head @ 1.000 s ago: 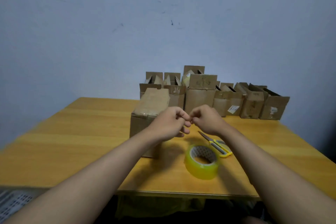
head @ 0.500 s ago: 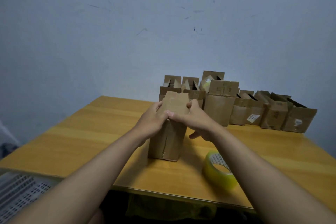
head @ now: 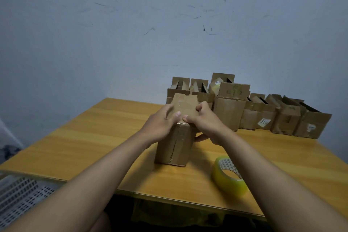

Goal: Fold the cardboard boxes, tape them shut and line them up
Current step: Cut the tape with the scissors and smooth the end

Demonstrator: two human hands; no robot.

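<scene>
Yellow tape roll sits nearest, right of the fingers, on the tabletop. Left hand and right hand have fingers curled, clamped on the upright cardboard box top edge. Light, stiff, crushable: hold at corners. Beyond the fingers, row of open boxes; nothing blocks.

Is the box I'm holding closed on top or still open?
Closed: the cardboard box has its top flap folded flat, and the left hand and right hand grip its near edge.
</scene>
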